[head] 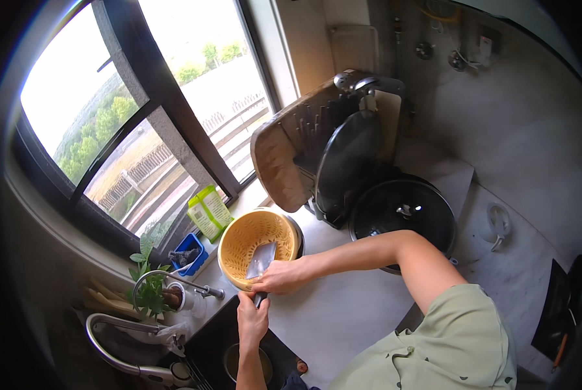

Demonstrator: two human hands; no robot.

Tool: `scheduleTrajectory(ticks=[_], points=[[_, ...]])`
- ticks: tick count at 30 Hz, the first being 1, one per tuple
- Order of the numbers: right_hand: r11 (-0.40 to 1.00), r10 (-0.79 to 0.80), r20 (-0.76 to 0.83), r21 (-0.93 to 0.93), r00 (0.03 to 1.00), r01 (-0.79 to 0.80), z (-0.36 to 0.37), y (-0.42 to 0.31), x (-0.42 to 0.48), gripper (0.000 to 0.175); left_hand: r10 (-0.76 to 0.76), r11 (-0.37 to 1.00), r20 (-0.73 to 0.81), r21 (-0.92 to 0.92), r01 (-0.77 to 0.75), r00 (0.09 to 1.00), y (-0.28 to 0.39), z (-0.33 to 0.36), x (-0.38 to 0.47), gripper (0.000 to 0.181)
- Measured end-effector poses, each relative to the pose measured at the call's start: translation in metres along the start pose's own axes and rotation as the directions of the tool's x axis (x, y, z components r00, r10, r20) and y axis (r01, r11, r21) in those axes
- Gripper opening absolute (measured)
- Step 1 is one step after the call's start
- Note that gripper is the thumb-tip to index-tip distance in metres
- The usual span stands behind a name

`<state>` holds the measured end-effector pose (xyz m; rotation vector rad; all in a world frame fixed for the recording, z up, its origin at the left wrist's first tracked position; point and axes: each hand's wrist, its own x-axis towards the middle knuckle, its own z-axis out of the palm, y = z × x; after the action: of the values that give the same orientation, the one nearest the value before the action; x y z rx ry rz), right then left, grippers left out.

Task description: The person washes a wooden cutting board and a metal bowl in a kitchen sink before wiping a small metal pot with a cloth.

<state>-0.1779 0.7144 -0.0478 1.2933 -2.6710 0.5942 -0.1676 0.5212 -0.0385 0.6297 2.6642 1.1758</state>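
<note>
A cleaver-like knife with a broad metal blade (262,259) and a dark handle (260,298) is in front of me, its blade over a yellow perforated plastic basket (222,243). My left hand (252,317) grips the dark handle. My right hand (281,277) is at the lower part of the blade, close against the left hand; its fingertips are partly hidden, so its exact hold is unclear. The basket stands on the pale countertop, with a dark rim showing behind its right side.
A black sink (208,321) with a curved metal faucet (96,336) lies lower left. By the window are a potted plant (174,296), a blue plastic basket (203,256) and a green-white packet (210,214). Cutting boards (276,161) and a lidded black pan (393,209) stand beyond.
</note>
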Motion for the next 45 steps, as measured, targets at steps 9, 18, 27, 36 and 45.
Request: scheduleTrajectory(ticks=[9, 18, 27, 36, 45], points=[[0.998, 0.05, -0.428, -0.018, 0.902, -0.064, -0.133, -0.061, 0.0, 0.031, 0.219, 0.728, -0.298, -0.584, -0.359, 0.929, 0.096, -0.095, -0.069, 0.044], [0.969, 0.155, -0.903, 0.059, 0.402, -0.242, -0.393, -0.089, -0.071, 0.023, -0.093, 0.72, -0.239, -0.687, -0.101, 0.967, 0.026, -0.099, -0.106, 0.025], [0.858, 0.282, -0.951, 0.192, 0.124, -0.477, -0.401, -0.007, -0.114, 0.043, -0.272, 0.675, -0.211, -0.737, 0.03, 0.939, 0.0, -0.104, -0.136, 0.018], [0.818, 0.406, -0.901, 0.285, 0.151, -0.5, -0.367, 0.057, -0.125, 0.042, -0.339, 0.651, -0.219, -0.756, 0.06, 0.915, -0.02, -0.106, -0.152, 0.022], [0.683, 0.717, -0.621, 0.536, 0.315, -0.497, -0.314, 0.13, -0.09, 0.023, -0.554, 0.681, -0.356, -0.714, 0.163, 0.753, -0.059, -0.111, -0.231, 0.025]])
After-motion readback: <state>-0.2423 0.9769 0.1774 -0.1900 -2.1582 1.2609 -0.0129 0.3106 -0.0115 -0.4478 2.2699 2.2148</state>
